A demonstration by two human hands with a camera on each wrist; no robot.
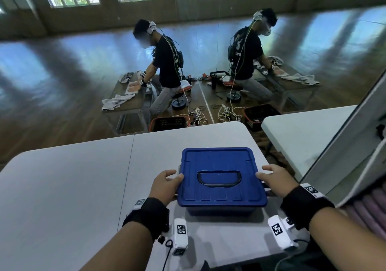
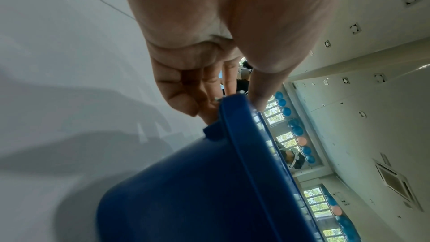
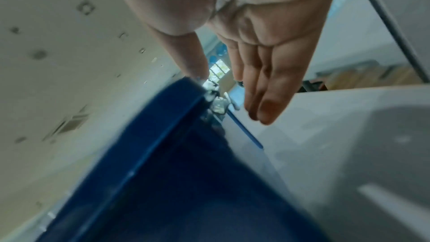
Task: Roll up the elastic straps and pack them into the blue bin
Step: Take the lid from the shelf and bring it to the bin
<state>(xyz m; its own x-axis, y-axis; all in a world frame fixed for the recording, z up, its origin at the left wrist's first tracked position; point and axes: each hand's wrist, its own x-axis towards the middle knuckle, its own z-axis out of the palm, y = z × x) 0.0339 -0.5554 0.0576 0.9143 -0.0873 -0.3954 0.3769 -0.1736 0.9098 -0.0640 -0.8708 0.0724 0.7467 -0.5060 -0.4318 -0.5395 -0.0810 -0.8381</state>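
The blue bin (image 1: 221, 179) stands on the grey table (image 1: 73, 187) with its lid on and its handle folded flat. My left hand (image 1: 167, 182) grips the lid's left edge, thumb on top and fingers (image 2: 186, 102) curled under the rim (image 2: 235, 135). At the right edge is my right hand (image 1: 271, 176), its thumb (image 3: 193, 65) resting on the lid. Its other fingers (image 3: 263, 98) are straight and apart from the bin wall (image 3: 186, 190), near a metal latch (image 3: 216, 102). No elastic strap is in view.
A second grey table (image 1: 302, 133) stands at the right across a gap. A tilted white panel (image 1: 344, 145) rises at the far right, with purple rolled items (image 1: 371, 208) below it. Beyond the table, a person (image 1: 165, 66) kneels on the wooden floor among cables.
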